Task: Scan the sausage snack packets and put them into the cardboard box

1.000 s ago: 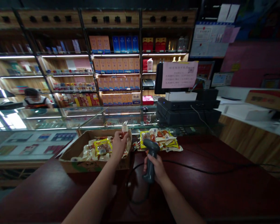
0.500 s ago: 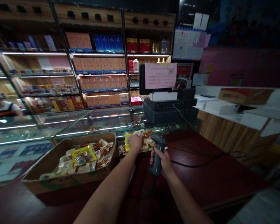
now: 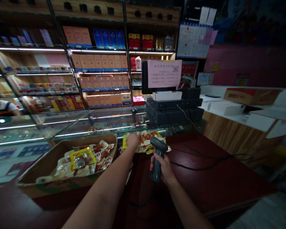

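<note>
Left hand [image 3: 133, 141] on loose snack packets [image 3: 145, 142] at far edge of dark red counter [image 3: 205, 171], grip unclear. Right hand [image 3: 165, 168] wrapped round barcode scanner [image 3: 158, 159]. Cardboard box [image 3: 47, 162] at counter's left, holding sealed snack packets [image 3: 84, 160].

And here's the left forearm [image 3: 100, 178] reaching long from the lower left, angled up and inward toward the middle of the view! The left hand [image 3: 133, 141] sits out ahead, back turned upward, its fingers [image 3: 131, 137] tipped forward and down, their ends hidden from this view. Over to the right, the right forearm [image 3: 188, 203] comes in on a shorter line, and the right hand [image 3: 163, 167] stays lower and nearer, its fingers [image 3: 153, 163] curled firmly closed. The hands are close together, but they aren't touching!
</note>
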A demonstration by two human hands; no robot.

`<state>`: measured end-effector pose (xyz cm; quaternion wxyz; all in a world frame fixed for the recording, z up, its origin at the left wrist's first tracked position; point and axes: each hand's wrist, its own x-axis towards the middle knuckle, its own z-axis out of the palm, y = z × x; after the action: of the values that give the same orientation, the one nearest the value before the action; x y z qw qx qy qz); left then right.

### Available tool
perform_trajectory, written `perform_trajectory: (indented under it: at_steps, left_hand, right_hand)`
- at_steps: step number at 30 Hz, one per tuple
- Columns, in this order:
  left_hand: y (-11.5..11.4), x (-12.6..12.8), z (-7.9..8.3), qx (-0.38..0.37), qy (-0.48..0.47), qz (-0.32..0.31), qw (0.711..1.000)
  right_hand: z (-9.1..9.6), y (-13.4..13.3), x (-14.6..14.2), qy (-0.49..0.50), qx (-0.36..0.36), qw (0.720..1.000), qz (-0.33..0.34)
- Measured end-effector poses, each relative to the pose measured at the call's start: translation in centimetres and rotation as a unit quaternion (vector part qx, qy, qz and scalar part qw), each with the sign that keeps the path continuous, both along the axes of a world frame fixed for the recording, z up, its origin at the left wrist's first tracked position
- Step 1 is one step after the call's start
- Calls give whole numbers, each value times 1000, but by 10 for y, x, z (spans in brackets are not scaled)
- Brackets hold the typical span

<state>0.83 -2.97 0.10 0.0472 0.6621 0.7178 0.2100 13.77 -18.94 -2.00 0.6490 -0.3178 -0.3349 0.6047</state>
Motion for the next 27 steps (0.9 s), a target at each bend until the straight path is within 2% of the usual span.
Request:
perform_trajectory:
  at_steps: [3,5,7,9,12,15,17,19,24,27]
  left_hand:
    - [-13,-26,15,58,0,-17,998]
    - [-25,-58,25,93,0,-8,996]
    - [-39,-101,33,92,13,12,996]
    - [-55,-150,37,52,43,47,997]
    - [-79,-220,38,6,88,157,984]
    - [-98,-267,32,-55,89,242,965]
    - [-107,-281,25,-96,74,233,965]
    - [-112,-284,19,-103,62,212,970]
    - [-114,-267,16,-32,44,207,977]
    - [-109,-253,15,38,-34,190,980]
  right_hand:
    - [1,-1,-13,4,-7,1000,20]
    - [2,-1,-24,5,-3,999,36]
    - [2,-1,-36,4,8,999,53]
    - [1,-2,-52,-2,13,997,75]
    - [0,-4,-79,-12,13,993,116]
    - [-2,-6,-105,-26,20,985,168]
    - [-2,-9,-118,-33,26,979,201]
    - [-4,-10,-127,-39,34,972,229]
    - [-18,-13,-131,-37,69,953,292]
    - [-32,-12,-127,-23,72,947,312]
